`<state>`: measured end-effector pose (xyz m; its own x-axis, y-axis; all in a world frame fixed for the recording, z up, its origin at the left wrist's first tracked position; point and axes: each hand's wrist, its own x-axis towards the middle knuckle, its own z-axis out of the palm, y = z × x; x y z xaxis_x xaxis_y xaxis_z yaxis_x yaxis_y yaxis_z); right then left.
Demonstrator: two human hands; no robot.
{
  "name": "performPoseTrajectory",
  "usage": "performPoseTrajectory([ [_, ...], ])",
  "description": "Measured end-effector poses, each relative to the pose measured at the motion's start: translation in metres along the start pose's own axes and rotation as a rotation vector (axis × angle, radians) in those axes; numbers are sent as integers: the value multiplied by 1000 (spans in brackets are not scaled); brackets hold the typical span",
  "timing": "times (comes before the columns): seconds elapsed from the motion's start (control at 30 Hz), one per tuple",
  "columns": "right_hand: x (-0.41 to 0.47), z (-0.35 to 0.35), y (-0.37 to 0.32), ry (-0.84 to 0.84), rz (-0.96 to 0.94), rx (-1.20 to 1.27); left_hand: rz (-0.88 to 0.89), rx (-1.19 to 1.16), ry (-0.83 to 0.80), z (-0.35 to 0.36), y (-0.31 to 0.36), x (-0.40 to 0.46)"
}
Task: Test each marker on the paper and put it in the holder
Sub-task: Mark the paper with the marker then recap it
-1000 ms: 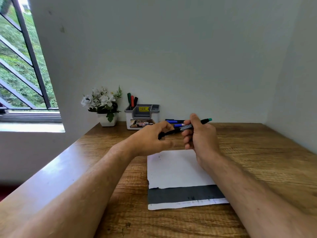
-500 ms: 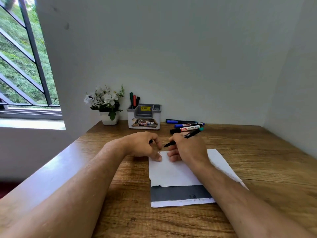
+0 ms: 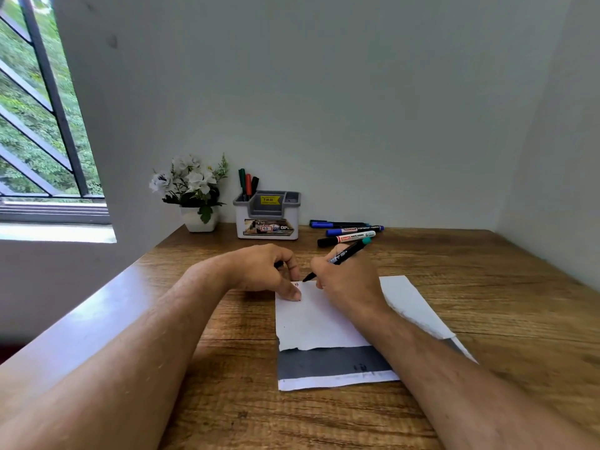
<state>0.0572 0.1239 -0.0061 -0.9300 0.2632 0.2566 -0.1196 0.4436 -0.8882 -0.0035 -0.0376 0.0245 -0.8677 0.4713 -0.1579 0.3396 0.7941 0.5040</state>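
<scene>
White paper [image 3: 311, 323] takes the marker [image 3: 347, 254] tip at its top-left corner; right hand [image 3: 349, 284] grips it, left hand [image 3: 263, 271] (fingers curled around a cap [image 3: 278, 264]) pins that corner.

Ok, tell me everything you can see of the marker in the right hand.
The marker is slim, with a black barrel, a printed label near the grip and a teal end. Its cap is off and the dark tip points down-left, touching the top edge of the white paper. The right hand grips it low on the barrel, tilted, teal end toward the markers lying on the table. The left hand pins the paper and seems to hold a dark cap.
</scene>
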Motion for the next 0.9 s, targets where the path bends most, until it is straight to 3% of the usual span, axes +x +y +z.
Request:
performPoseTrajectory([
  [0.9, 2, 2, 0, -13, -8, -46, 18, -13, -30, -1, 7, -6],
])
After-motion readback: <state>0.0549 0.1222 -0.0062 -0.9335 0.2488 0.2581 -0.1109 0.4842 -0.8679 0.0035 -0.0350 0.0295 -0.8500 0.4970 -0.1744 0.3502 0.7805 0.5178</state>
